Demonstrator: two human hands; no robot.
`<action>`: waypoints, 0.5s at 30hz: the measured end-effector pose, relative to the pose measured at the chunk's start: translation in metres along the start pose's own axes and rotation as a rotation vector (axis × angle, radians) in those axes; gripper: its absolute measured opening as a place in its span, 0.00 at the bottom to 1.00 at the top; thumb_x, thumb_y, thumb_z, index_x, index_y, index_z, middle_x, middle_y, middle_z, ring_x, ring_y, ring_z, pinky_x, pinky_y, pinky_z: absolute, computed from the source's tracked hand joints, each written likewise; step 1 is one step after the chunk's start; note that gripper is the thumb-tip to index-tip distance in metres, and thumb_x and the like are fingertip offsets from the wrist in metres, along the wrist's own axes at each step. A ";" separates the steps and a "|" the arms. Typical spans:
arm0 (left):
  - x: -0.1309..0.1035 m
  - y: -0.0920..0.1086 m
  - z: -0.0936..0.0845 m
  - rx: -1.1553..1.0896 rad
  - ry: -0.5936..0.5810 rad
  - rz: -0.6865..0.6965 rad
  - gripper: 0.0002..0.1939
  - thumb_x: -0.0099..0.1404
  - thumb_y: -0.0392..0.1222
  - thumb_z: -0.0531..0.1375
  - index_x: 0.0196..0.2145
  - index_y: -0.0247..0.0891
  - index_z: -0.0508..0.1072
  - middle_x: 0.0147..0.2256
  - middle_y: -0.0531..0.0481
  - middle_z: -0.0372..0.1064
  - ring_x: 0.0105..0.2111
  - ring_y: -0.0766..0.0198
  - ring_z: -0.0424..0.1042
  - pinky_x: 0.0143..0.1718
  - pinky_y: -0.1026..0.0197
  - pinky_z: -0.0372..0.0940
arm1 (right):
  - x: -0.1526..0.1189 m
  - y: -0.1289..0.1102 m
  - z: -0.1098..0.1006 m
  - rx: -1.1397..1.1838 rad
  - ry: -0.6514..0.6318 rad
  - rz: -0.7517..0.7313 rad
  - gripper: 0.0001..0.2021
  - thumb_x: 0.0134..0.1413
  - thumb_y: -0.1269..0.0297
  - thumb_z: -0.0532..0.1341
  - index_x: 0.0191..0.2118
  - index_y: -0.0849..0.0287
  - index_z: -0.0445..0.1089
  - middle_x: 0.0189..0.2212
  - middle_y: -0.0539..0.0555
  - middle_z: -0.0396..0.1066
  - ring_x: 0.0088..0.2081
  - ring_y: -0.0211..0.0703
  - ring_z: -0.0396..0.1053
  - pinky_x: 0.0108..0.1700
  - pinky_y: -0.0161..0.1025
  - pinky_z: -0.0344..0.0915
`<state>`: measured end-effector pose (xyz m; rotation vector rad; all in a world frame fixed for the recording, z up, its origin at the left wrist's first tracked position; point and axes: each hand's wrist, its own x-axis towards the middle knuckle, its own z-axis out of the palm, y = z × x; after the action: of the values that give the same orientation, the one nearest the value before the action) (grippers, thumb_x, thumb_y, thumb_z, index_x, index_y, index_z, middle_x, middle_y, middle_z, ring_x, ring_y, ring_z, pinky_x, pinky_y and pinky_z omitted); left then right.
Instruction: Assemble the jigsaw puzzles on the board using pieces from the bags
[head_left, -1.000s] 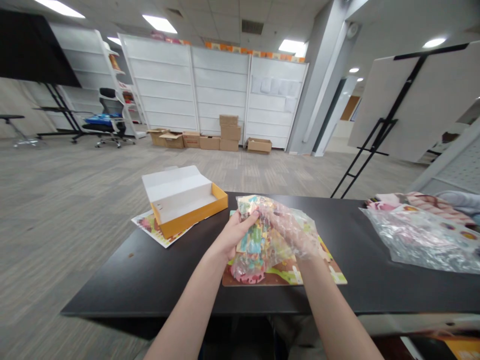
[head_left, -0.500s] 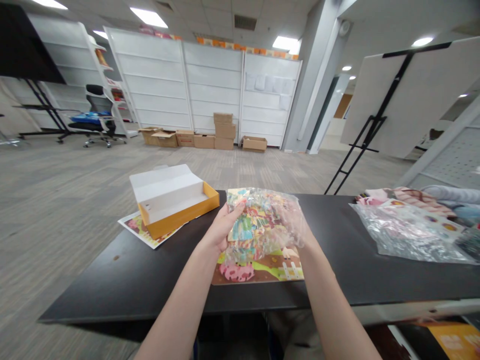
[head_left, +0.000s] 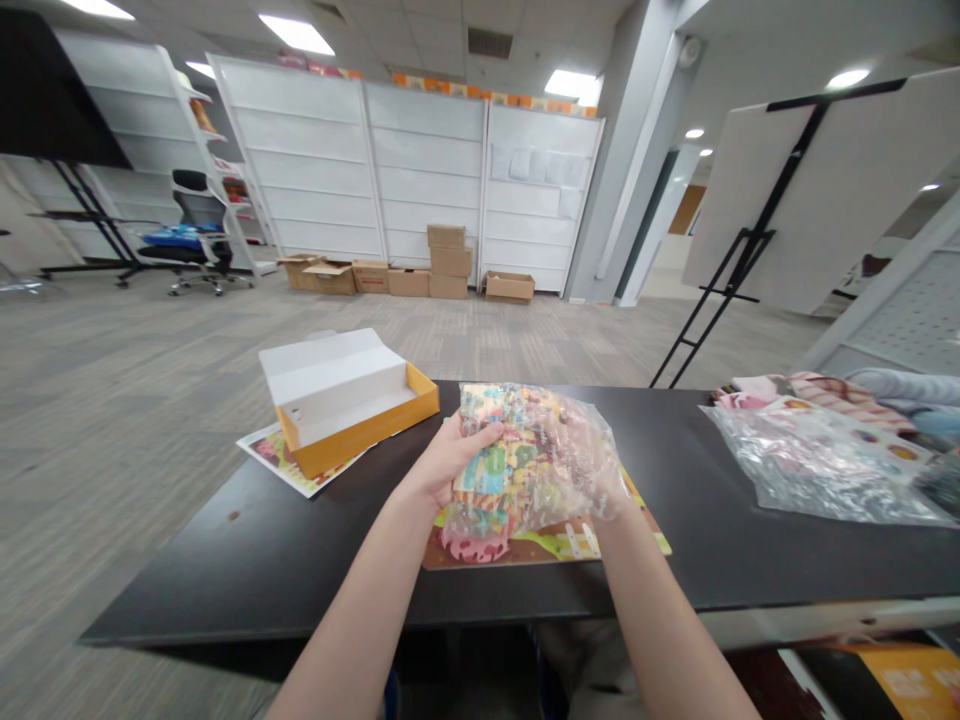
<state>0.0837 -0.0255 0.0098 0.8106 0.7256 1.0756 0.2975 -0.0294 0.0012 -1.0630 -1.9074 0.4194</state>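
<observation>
A clear plastic bag (head_left: 517,470) packed with small colourful printed pieces is held up over the table's front part. My left hand (head_left: 454,460) is closed on the bag's left side, with the thumb lying across its front. My right hand (head_left: 600,475) is at the bag's right side, its fingers behind or within the crinkled plastic, so their grip is blurred. Beneath the bag lies a printed board (head_left: 540,545) with a brown ground, a white fence and a pink spotted shape; the bag and hands cover much of it.
An open yellow box (head_left: 367,430) with a white inside rests on a printed sheet (head_left: 307,485) at the left of the black table (head_left: 300,580). At the right lie a clear plastic package (head_left: 817,470) and folded cloths (head_left: 847,395). A whiteboard stand (head_left: 731,285) rises behind the table.
The bag has shifted slightly down and to the right and now faces me more fully. My right hand has moved lower and right, uncovering the board's right edge.
</observation>
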 end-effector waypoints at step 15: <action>0.000 0.008 -0.016 0.010 0.000 0.032 0.27 0.51 0.36 0.74 0.47 0.35 0.71 0.39 0.40 0.79 0.32 0.51 0.81 0.36 0.50 0.77 | 0.013 -0.018 0.008 -0.138 0.061 0.045 0.27 0.52 0.40 0.62 0.51 0.51 0.75 0.49 0.58 0.76 0.53 0.61 0.71 0.55 0.54 0.69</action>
<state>0.0666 -0.0205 0.0080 0.8336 0.7203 1.1015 0.2789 -0.0288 0.0153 -1.1973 -1.8822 0.2807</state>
